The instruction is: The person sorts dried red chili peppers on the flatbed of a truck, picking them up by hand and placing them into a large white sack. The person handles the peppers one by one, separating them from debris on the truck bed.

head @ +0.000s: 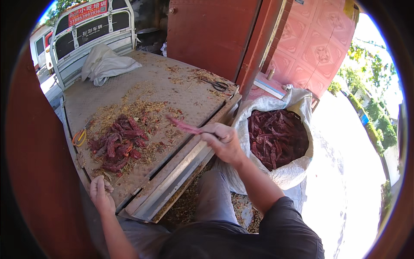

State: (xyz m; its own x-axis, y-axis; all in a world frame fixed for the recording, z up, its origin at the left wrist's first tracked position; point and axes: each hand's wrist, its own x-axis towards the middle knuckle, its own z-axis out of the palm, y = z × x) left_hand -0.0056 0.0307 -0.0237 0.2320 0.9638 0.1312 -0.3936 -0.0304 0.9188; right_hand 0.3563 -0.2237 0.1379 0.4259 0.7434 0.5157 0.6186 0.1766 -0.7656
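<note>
Between the thumb and fingers of my right hand [221,140] is a dried red chili pepper [184,125], slightly blurred, held over the edge of the metal truck bed [136,187]. My left hand [102,191] rests near the bed's left front corner with its fingers curled; whether anything small is in it, I cannot tell. Just beyond it lies a heap of dried red chilies [119,140] among stems and yellowish seeds. To my right stands a white woven sack [291,176], its mouth wide, with many dried chilies [276,137] inside.
Orange-handled scissors or pliers [80,137] lie left of the heap. Black-handled scissors [218,85] are at the bed's far right corner, beside debris. A crumpled white sack [108,64] lies near the rear rack [93,35]. A raised metal rail [174,168] runs along the bed's near side.
</note>
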